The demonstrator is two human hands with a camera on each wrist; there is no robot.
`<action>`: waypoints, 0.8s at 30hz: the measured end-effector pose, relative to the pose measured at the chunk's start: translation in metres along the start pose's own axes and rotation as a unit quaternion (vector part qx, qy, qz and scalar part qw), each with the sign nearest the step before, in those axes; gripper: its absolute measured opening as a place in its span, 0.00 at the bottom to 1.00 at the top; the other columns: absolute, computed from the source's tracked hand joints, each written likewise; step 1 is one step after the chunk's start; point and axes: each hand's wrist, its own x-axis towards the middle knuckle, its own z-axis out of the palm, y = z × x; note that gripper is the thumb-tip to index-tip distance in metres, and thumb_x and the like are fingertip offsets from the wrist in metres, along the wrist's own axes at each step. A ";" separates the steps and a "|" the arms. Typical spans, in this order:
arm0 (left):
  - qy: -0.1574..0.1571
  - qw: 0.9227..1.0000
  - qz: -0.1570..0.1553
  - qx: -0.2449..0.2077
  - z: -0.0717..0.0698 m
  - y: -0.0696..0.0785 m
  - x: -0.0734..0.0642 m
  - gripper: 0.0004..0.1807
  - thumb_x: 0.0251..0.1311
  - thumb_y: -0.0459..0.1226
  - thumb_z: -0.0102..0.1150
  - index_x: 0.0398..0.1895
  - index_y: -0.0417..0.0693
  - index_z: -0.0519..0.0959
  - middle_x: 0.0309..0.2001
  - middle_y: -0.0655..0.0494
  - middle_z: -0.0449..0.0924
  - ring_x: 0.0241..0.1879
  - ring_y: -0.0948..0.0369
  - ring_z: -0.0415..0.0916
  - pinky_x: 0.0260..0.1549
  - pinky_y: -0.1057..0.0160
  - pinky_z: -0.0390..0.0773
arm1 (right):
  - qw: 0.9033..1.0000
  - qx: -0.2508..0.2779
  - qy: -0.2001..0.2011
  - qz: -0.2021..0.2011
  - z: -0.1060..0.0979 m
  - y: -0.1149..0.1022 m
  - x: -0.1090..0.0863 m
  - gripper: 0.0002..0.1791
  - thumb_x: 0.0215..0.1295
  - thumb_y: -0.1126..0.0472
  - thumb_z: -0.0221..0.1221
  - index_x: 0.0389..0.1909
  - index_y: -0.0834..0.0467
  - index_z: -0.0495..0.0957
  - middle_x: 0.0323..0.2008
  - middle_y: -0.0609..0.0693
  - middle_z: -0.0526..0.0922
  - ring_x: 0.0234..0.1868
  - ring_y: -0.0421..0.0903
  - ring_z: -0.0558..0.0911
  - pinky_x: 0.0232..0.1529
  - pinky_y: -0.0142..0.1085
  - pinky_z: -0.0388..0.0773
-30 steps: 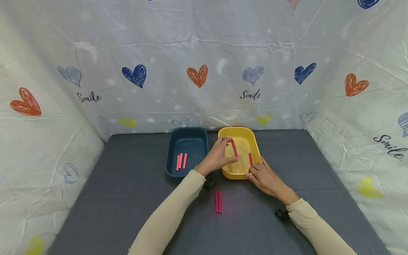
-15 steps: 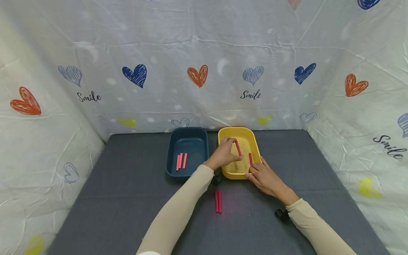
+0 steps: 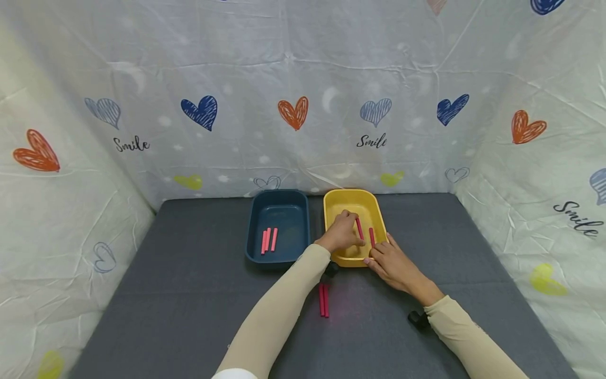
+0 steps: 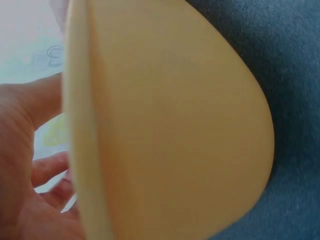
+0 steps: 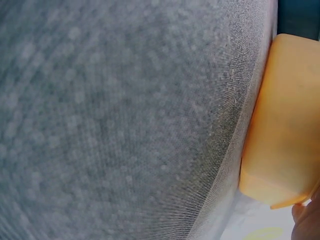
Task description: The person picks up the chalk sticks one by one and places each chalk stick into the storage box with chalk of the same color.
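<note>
In the head view my left hand reaches over the yellow tray. It pinches a dark pink stick lengthwise between thumb and forefinger, low inside the tray. A second dark pink stick lies just right of it, its near end hidden by my right hand. That hand grips the tray's front right corner, thumb on the front wall. In the left wrist view the tray wall hides what my left hand holds. Right-hand fingers touch the rim in the right wrist view.
A dark blue tray stands left of the yellow one, with several light pink sticks in it. Two more dark pink sticks lie side by side on the grey cloth in front. A printed curtain encloses the back and sides.
My left hand has moved right and slightly nearer with its stick, closer to the other stick in the yellow tray. My right hand stays at the tray's corner.
</note>
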 end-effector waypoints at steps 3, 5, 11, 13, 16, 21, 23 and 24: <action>-0.002 1.000 -0.008 0.013 0.004 0.002 0.002 0.43 0.52 0.48 0.73 0.69 0.44 0.65 0.63 0.47 0.67 0.59 0.53 0.66 0.61 0.59 0.74 | 1.000 0.000 0.000 0.001 0.001 0.001 0.000 0.11 0.72 0.52 0.54 0.32 0.53 0.76 0.35 0.48 0.80 0.45 0.51 0.79 0.72 0.61 0.55; -0.005 1.000 -0.015 0.016 0.005 0.003 0.003 0.43 0.51 0.48 0.73 0.69 0.44 0.66 0.62 0.48 0.68 0.58 0.54 0.66 0.60 0.59 0.74 | 1.000 0.001 0.000 0.002 0.001 0.001 0.000 0.11 0.72 0.52 0.54 0.32 0.53 0.76 0.34 0.48 0.80 0.44 0.51 0.79 0.72 0.61 0.55; -0.018 0.999 -0.024 0.028 0.010 0.007 0.004 0.44 0.50 0.48 0.74 0.69 0.45 0.66 0.61 0.48 0.68 0.58 0.54 0.67 0.59 0.59 0.76 | 1.000 0.006 0.005 0.000 0.003 0.002 0.000 0.11 0.72 0.52 0.55 0.32 0.54 0.77 0.34 0.48 0.79 0.43 0.50 0.79 0.71 0.62 0.56; -0.021 0.999 -0.024 0.035 0.012 0.007 0.005 0.44 0.50 0.48 0.74 0.69 0.44 0.66 0.62 0.47 0.68 0.59 0.53 0.67 0.59 0.59 0.75 | 1.000 0.005 0.006 -0.001 0.004 0.002 0.000 0.11 0.72 0.52 0.55 0.33 0.54 0.77 0.33 0.47 0.79 0.43 0.50 0.79 0.71 0.62 0.56; -0.022 0.999 -0.022 0.044 0.014 0.007 0.004 0.44 0.51 0.49 0.73 0.69 0.44 0.66 0.65 0.47 0.66 0.61 0.52 0.66 0.61 0.58 0.75 | 1.000 0.005 0.007 -0.002 0.004 0.002 0.000 0.10 0.71 0.52 0.55 0.33 0.53 0.77 0.33 0.47 0.79 0.44 0.50 0.79 0.71 0.62 0.57; -0.010 0.999 -0.021 0.032 0.011 0.007 0.002 0.43 0.53 0.47 0.72 0.71 0.45 0.64 0.67 0.48 0.65 0.63 0.53 0.65 0.63 0.57 0.73 | 1.000 0.001 0.010 -0.003 0.002 0.002 0.000 0.10 0.71 0.52 0.56 0.33 0.54 0.77 0.34 0.48 0.80 0.44 0.50 0.79 0.70 0.63 0.58; -0.003 0.999 -0.019 0.029 0.009 0.007 0.001 0.42 0.54 0.46 0.72 0.70 0.46 0.65 0.67 0.49 0.65 0.63 0.53 0.65 0.63 0.57 0.73 | 1.000 -0.002 0.008 -0.002 0.002 0.002 0.001 0.10 0.71 0.52 0.55 0.34 0.54 0.77 0.34 0.48 0.80 0.44 0.50 0.79 0.70 0.63 0.58; 0.001 1.000 -0.017 0.026 0.008 0.008 0.000 0.42 0.54 0.46 0.72 0.70 0.46 0.65 0.67 0.49 0.65 0.63 0.53 0.65 0.62 0.58 0.73 | 1.000 -0.002 0.006 -0.001 0.002 0.002 0.001 0.11 0.71 0.52 0.55 0.34 0.54 0.77 0.34 0.48 0.80 0.44 0.50 0.79 0.70 0.63 0.58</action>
